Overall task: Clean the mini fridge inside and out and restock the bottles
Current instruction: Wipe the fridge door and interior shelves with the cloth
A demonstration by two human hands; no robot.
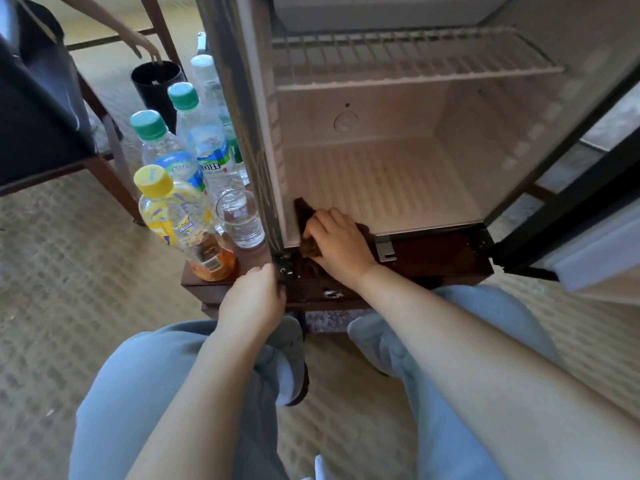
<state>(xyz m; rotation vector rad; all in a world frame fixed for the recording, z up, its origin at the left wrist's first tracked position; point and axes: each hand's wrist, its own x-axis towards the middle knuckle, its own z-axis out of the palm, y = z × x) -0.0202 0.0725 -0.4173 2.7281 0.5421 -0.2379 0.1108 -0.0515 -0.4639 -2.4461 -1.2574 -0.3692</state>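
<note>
The mini fridge stands open with a ribbed white floor and one wire shelf; nothing is stored inside. My right hand presses a dark brown cloth onto the front left corner of the fridge floor. My left hand grips the lower left front corner of the fridge cabinet. Left of the fridge stand a yellow-capped tea bottle, three green-capped water bottles and an upturned clear glass.
The fridge door hangs open at the right. The fridge and bottles rest on a low brown stand. A black bin stands behind the bottles, with another person's hand above it. A dark chair is at left. My knees are on patterned carpet.
</note>
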